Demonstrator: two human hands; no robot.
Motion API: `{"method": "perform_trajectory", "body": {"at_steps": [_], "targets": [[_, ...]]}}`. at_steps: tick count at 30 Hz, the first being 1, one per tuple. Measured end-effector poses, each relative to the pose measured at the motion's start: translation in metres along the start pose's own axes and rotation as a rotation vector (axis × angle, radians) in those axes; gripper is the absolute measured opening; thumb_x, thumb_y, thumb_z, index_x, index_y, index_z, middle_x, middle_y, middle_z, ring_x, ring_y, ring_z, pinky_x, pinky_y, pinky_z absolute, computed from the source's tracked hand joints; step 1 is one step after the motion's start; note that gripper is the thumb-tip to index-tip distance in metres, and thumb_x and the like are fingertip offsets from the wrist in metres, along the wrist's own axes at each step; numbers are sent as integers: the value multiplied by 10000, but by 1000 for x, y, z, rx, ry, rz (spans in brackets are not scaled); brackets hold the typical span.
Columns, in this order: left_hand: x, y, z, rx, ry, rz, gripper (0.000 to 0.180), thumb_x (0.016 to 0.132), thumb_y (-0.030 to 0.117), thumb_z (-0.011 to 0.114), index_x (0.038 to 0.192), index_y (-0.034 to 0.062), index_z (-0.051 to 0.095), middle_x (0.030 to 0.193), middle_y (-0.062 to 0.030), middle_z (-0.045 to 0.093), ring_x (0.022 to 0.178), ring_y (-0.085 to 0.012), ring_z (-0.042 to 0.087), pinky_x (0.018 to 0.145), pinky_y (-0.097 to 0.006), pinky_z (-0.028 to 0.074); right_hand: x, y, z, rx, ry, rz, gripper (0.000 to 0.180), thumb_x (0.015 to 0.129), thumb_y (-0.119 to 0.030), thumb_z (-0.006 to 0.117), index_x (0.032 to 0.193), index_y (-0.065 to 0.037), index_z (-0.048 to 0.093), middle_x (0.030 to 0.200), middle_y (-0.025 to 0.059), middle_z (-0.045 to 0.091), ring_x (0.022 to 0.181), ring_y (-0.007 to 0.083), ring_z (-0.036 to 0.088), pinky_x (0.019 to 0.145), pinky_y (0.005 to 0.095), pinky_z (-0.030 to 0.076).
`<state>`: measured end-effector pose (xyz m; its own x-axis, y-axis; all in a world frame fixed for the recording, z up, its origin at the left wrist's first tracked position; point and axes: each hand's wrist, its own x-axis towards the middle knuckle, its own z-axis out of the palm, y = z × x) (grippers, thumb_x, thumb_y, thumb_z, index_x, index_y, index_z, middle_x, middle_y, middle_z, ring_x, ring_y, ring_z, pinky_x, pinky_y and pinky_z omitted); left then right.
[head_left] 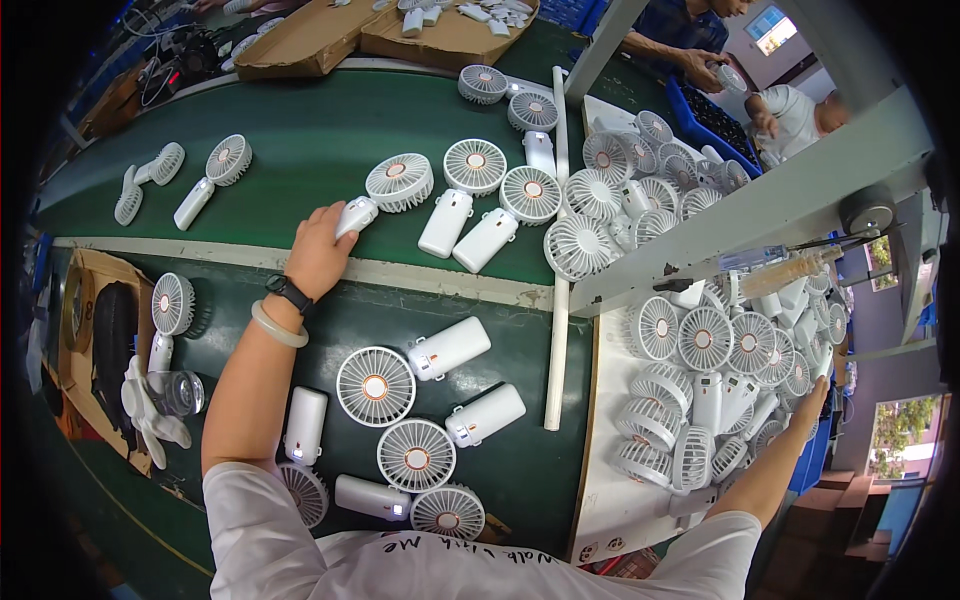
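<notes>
Left hand is gripping a white fan by its handle, on or just over the green belt; the slim handle is probably giving an easier hold than the wide round head. Right hand is reaching to the right edge of a fan heap on a white board; fingers partly hidden, cannot tell whether they are gripping. Loose fans are lying spread on the near table, perhaps for easy picking.
</notes>
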<state>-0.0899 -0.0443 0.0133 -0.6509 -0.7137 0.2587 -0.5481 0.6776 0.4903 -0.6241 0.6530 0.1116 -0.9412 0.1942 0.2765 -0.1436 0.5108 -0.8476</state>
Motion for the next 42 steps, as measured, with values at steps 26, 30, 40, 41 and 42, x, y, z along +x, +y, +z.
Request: {"method": "perform_trajectory", "body": {"at_steps": [26,30,40,41,42], "targets": [[-78,48,-103,-1645,-522,-181,626,800,194,706,1303,36,368,989,-83,593,864,-155,600,736,-280,504,-197,-259,-7,453,317,-402,436,946,-261,383,1223,72,433,1206,194,489,1106,288,504,945,403,400],[-92,41,-97,-1652,-495,-184,663,739,102,749,1286,50,377,1061,-75,564,933,-186,604,793,-313,508,-298,-283,35,696,-113,-792,339,967,-221,342,1059,56,515,963,151,569,901,217,553,818,320,445],[-97,10,-58,-1672,-485,-140,611,807,204,685,1303,46,365,1076,-79,559,983,-201,581,828,-343,494,-554,-362,267,-124,-1293,-890,187,869,-233,569,839,-49,555,833,112,613,730,274,607,622,383,477],[-98,12,-63,-1907,-596,-133,461,891,180,574,1282,39,376,1083,-89,557,968,-196,577,827,-344,491,-557,-367,276,-114,-1349,-859,194,875,-239,551,825,-51,547,824,113,611,729,284,605,623,392,475],[-96,11,-64,-1949,-568,-152,447,896,167,562,1282,38,376,1093,-93,552,971,-200,575,831,-349,489,-557,-369,285,-104,-1403,-827,203,882,-245,534,812,-54,540,815,115,609,729,294,603,623,401,474]]}}
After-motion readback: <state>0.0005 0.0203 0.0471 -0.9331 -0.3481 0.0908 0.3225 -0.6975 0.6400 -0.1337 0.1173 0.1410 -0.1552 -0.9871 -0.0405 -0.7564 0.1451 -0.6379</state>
